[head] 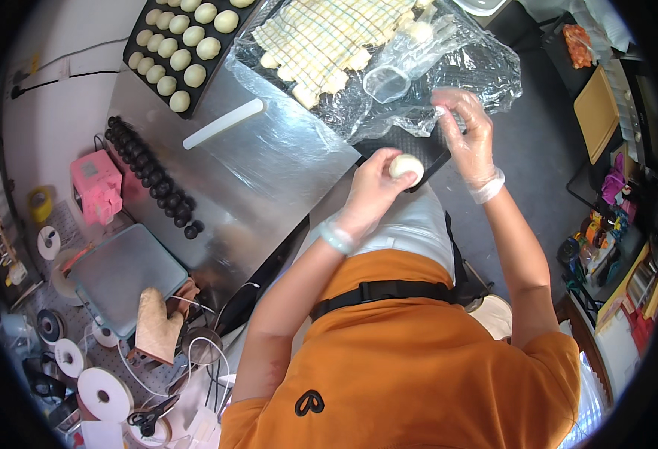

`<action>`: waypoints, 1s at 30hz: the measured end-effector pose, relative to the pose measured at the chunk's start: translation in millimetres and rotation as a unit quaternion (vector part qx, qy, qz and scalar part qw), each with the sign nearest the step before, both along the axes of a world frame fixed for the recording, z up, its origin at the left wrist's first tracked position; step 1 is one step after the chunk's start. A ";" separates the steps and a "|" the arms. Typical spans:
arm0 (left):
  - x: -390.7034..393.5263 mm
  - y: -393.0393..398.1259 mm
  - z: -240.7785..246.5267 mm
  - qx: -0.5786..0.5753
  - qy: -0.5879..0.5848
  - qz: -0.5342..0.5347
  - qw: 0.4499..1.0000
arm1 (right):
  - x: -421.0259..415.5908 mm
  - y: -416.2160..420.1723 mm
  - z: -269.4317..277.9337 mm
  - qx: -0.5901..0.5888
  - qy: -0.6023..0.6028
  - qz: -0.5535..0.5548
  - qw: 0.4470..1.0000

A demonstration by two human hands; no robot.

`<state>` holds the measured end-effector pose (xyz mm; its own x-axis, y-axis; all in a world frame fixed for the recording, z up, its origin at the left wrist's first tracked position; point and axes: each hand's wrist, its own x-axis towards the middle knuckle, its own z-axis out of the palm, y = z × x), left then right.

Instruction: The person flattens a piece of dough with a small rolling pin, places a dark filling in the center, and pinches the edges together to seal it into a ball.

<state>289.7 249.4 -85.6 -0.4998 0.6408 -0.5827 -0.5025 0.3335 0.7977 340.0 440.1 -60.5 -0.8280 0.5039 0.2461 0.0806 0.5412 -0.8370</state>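
Note:
In a thin clear glove, my left hand (pixel 375 188) holds a round white dough ball (pixel 406 170) in front of my waist. My right hand (pixel 466 126), also gloved, is raised at the edge of a crumpled clear plastic sheet (pixel 475 73), its thumb and fingertips pinched together on what looks like the sheet or a small white bit. Under and beside the plastic lies a dark tray (pixel 419 147). Pale dough pieces (pixel 337 81) show beneath a checked cloth (pixel 334 33). A second dark tray (pixel 212 66) at the upper left bears rows of dough balls (pixel 195 75).
A white rolling pin (pixel 223 123) and a row of small dark balls (pixel 152 174) lie on the metal table (pixel 250 196). A pink machine (pixel 97 182), a lidded container (pixel 129 275), an oven mitt (pixel 158 331), ribbon spools (pixel 104 394) and scissors (pixel 150 416) stand or lie to the left.

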 end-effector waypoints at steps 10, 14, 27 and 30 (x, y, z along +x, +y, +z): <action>-22.3 33.2 -3.9 -0.093 0.294 -0.204 0.929 | 2.8 0.0 -1.6 0.027 0.000 0.002 1.000; -20.3 28.6 0.4 -0.065 0.368 -0.202 0.905 | 3.1 1.8 -0.6 0.025 0.002 -0.001 1.000; -1.2 27.9 -27.3 -0.049 0.565 -0.224 0.792 | 7.7 -5.7 2.0 0.002 -0.006 0.001 1.000; -0.5 23.7 -25.8 -0.049 0.561 -0.219 0.797 | 9.3 -6.7 5.1 -0.007 -0.005 -0.001 1.000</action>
